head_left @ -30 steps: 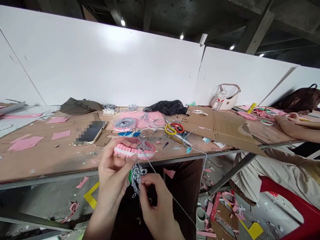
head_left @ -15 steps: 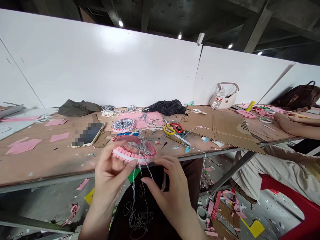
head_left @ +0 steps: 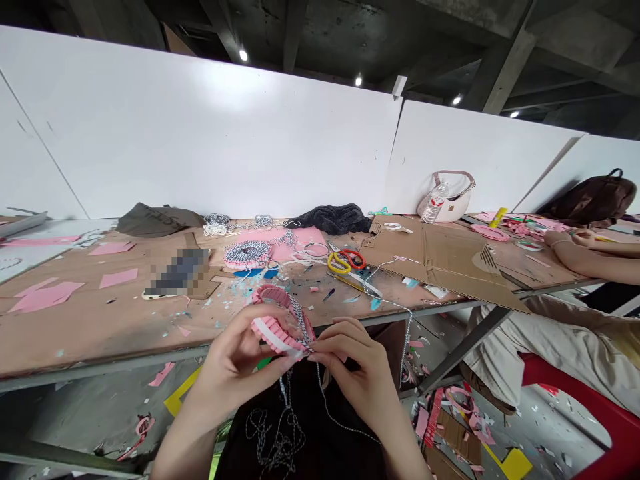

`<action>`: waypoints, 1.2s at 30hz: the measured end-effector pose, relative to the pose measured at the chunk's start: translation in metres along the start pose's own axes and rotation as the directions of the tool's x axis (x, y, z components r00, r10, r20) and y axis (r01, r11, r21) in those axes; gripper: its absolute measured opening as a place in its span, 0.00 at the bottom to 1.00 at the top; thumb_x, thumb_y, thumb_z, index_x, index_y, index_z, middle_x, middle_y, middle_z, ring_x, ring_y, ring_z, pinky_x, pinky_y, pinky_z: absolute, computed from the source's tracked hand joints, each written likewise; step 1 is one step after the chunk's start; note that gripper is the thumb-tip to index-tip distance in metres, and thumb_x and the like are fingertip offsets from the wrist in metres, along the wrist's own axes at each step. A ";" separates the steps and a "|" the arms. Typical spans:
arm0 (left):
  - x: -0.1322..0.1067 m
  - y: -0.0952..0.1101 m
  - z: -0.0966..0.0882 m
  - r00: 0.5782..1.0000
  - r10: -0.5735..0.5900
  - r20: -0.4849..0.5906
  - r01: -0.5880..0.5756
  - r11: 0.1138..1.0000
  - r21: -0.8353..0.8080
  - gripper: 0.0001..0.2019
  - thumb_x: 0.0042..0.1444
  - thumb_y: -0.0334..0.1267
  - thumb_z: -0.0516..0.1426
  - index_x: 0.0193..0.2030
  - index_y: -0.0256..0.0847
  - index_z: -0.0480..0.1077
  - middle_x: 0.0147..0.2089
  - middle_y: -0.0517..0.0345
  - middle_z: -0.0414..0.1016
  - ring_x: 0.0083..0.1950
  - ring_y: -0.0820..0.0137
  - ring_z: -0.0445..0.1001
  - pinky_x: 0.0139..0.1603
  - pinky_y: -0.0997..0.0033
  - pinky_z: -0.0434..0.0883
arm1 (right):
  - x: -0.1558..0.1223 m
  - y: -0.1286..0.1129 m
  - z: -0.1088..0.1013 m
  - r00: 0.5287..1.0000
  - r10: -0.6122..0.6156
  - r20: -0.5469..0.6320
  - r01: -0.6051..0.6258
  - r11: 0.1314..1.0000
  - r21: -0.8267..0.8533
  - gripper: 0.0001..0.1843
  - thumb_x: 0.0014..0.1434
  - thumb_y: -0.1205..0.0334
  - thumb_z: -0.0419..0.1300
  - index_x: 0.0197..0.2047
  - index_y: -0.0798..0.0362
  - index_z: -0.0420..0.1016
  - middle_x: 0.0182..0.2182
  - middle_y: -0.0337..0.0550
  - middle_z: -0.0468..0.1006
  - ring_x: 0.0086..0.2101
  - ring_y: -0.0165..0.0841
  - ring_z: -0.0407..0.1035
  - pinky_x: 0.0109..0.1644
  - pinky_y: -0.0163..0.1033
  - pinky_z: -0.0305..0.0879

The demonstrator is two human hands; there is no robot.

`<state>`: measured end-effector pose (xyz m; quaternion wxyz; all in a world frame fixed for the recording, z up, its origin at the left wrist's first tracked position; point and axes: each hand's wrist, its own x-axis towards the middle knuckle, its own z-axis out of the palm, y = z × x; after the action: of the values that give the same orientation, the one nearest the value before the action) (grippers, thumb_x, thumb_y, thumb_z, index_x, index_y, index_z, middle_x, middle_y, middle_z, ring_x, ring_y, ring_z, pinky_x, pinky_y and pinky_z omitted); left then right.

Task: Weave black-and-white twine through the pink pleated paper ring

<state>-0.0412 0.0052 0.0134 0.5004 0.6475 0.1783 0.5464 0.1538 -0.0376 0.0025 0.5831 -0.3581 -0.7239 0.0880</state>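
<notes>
My left hand grips a round pink ribbed ring with a white band, holding it tilted just in front of the table edge. My right hand pinches a black-and-white twisted cord against the ring's right side. The cord runs over the ring, hangs down between my hands and lies in a loose tangle on my dark lap. Another stretch of the same cord drops off the table edge to the right.
On the brown table lie a phone, pink paper pieces, a cord-wound disc, yellow and red scissors, a cardboard sheet and a white bag. Another person's arm rests at the far right. Scraps litter the floor.
The ring has been lifted and tilted toward me. My right hand rose from the hanging cord to pinch it at the ring, and the bundled cord dropped into my lap.
</notes>
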 end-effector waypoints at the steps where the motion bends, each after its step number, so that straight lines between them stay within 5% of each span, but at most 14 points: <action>1: 0.001 -0.002 0.000 0.999 0.010 0.035 -0.010 1.000 0.003 0.23 0.53 0.23 0.65 0.52 0.51 0.76 0.41 0.55 0.80 0.42 0.68 0.81 0.42 0.72 0.79 | 0.000 0.000 -0.001 1.000 0.017 -0.001 -0.017 1.000 0.022 0.05 0.66 0.65 0.64 0.38 0.48 0.82 0.33 0.39 0.82 0.35 0.33 0.76 0.50 0.42 0.70; 4: 0.002 -0.004 0.003 0.999 0.023 0.034 -0.023 1.000 0.004 0.22 0.53 0.22 0.65 0.52 0.50 0.76 0.42 0.55 0.80 0.42 0.69 0.80 0.42 0.74 0.79 | -0.002 0.000 -0.002 0.996 0.083 -0.013 -0.082 0.993 0.083 0.06 0.65 0.62 0.65 0.36 0.48 0.83 0.31 0.40 0.82 0.35 0.33 0.75 0.45 0.39 0.72; 10: 0.004 0.005 0.021 0.963 -0.129 -0.236 0.101 0.987 -0.128 0.19 0.48 0.27 0.69 0.46 0.47 0.78 0.47 0.56 0.79 0.45 0.69 0.77 0.45 0.76 0.76 | -0.004 0.000 0.003 0.989 0.138 -0.050 -0.132 0.984 0.120 0.03 0.61 0.68 0.68 0.36 0.50 0.81 0.33 0.40 0.79 0.35 0.31 0.74 0.41 0.34 0.70; 17: 0.007 0.009 0.034 0.943 -0.119 -0.312 0.082 0.988 -0.129 0.26 0.43 0.27 0.71 0.48 0.48 0.71 0.44 0.58 0.77 0.46 0.66 0.77 0.36 0.76 0.76 | -0.004 -0.001 0.003 0.995 0.100 -0.014 -0.099 0.991 0.089 0.07 0.60 0.72 0.68 0.38 0.50 0.78 0.35 0.39 0.78 0.38 0.31 0.73 0.43 0.34 0.68; 22: 0.009 0.004 0.030 0.941 -0.083 -0.329 0.065 0.996 -0.065 0.28 0.42 0.28 0.71 0.48 0.47 0.67 0.43 0.58 0.76 0.48 0.64 0.77 0.39 0.73 0.76 | 0.001 -0.007 0.003 0.992 0.126 -0.007 -0.124 0.984 0.130 0.07 0.61 0.72 0.66 0.39 0.50 0.76 0.35 0.38 0.77 0.38 0.30 0.72 0.43 0.33 0.67; 26: 0.006 0.004 0.022 0.948 -0.120 -0.295 0.110 0.993 -0.049 0.28 0.42 0.29 0.71 0.49 0.48 0.67 0.44 0.57 0.75 0.48 0.65 0.76 0.40 0.73 0.76 | -0.005 0.002 -0.020 0.962 0.175 -0.209 -0.160 0.983 0.085 0.05 0.63 0.69 0.64 0.37 0.49 0.75 0.34 0.36 0.76 0.37 0.29 0.71 0.43 0.34 0.67; 28: 0.003 0.007 0.018 0.958 -0.142 -0.247 0.134 0.990 -0.050 0.27 0.43 0.29 0.71 0.49 0.49 0.68 0.45 0.58 0.75 0.46 0.67 0.76 0.39 0.74 0.76 | -0.012 0.015 -0.047 0.893 0.221 -0.392 -0.222 0.974 0.044 0.02 0.61 0.65 0.66 0.36 0.49 0.77 0.33 0.37 0.76 0.36 0.30 0.70 0.42 0.35 0.66; 31: -0.002 0.009 0.012 0.967 -0.153 -0.204 0.146 0.988 -0.053 0.32 0.41 0.28 0.72 0.53 0.53 0.70 0.43 0.61 0.74 0.40 0.71 0.75 0.36 0.78 0.74 | -0.026 0.043 -0.103 0.701 0.223 -0.678 -0.286 0.958 0.019 0.08 0.53 0.58 0.72 0.34 0.50 0.79 0.29 0.39 0.76 0.30 0.32 0.69 0.39 0.40 0.66; 33: -0.003 0.009 0.008 0.970 -0.144 -0.197 0.136 0.989 -0.054 0.33 0.42 0.26 0.71 0.54 0.57 0.71 0.41 0.63 0.74 0.38 0.72 0.74 0.36 0.80 0.74 | -0.041 0.060 -0.145 0.508 0.139 -0.850 -0.282 0.959 -0.012 0.12 0.44 0.55 0.75 0.30 0.49 0.80 0.26 0.41 0.75 0.28 0.36 0.69 0.41 0.48 0.67; 36: -0.002 0.005 -0.002 0.987 -0.079 -0.138 0.077 0.997 -0.018 0.27 0.46 0.25 0.69 0.49 0.56 0.74 0.42 0.62 0.76 0.39 0.72 0.76 0.36 0.78 0.75 | -0.077 0.076 -0.205 0.160 -0.001 -0.987 -0.397 0.916 -0.065 0.13 0.36 0.52 0.76 0.24 0.44 0.79 0.27 0.50 0.75 0.34 0.50 0.73 0.44 0.63 0.63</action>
<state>-0.0449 0.0023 0.0163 0.5119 0.5971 0.2346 0.5712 0.3760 -0.0893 -0.0366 0.8261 -0.5101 -0.1357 -0.1975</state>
